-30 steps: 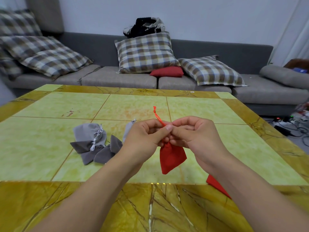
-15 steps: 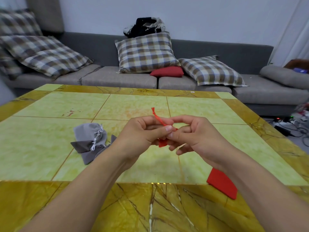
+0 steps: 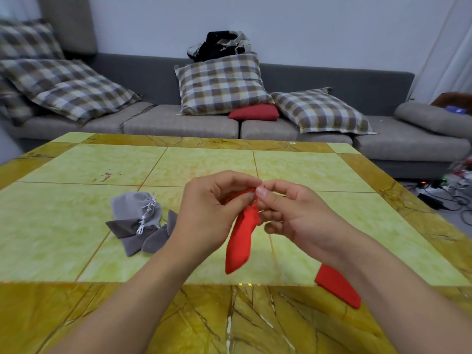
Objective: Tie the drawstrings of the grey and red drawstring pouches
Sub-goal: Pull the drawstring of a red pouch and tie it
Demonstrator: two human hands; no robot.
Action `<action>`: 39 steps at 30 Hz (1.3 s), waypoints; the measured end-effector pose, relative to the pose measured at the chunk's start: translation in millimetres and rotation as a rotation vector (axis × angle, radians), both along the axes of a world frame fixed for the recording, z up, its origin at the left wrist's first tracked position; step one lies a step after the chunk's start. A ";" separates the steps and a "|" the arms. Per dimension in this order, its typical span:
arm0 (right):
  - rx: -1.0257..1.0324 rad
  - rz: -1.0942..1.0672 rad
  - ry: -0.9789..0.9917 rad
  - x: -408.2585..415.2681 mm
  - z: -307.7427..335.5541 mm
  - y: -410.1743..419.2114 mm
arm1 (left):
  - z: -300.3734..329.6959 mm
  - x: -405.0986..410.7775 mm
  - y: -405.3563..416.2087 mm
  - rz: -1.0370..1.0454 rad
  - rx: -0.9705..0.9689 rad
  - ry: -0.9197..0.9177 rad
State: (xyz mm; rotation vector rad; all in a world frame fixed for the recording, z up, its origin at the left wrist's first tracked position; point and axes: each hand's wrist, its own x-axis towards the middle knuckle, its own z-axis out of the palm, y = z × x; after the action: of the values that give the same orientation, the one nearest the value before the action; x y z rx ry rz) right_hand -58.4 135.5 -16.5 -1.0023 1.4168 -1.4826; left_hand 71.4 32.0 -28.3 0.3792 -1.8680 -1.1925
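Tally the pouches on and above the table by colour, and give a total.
Grey pouches: at least 3, in an overlapping heap, so the exact count is unsure.
Red pouches: 2, one held by both the left hand and right hand, one lying near the table edge.
Total: at least 5.

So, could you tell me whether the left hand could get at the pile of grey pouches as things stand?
Probably yes, once freed: the grey pouches lie just beside the left hand with bare table around them, but that hand and the right hand are both pinching the red pouch.
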 end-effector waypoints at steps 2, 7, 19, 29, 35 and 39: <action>-0.044 0.014 -0.057 4.0 -2.4 -1.5 | 0.2 -0.2 1.3 0.004 -0.013 -0.008; -0.098 -0.093 -0.216 5.7 -5.4 -4.8 | 1.4 -1.3 4.9 0.068 -0.126 -0.021; -0.016 -0.135 -0.067 -18.8 9.7 5.0 | 3.5 11.5 -25.1 0.162 -0.424 -0.098; -0.061 -0.110 -0.163 -38.0 12.2 11.6 | 1.2 13.2 -34.0 0.111 -0.395 -0.258; -0.174 0.058 -0.467 -21.4 13.7 1.8 | 4.5 7.8 -23.4 -0.087 -0.055 -0.186; -0.113 -0.039 -0.068 -28.0 11.1 4.8 | 6.7 8.7 -23.2 -0.085 -0.097 -0.202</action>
State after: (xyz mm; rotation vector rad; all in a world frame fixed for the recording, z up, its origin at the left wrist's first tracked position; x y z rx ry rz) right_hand -86.4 140.3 -5.4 -0.9882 1.3230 -1.6255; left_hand 80.0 8.7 -21.7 0.3815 -2.1263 -1.1487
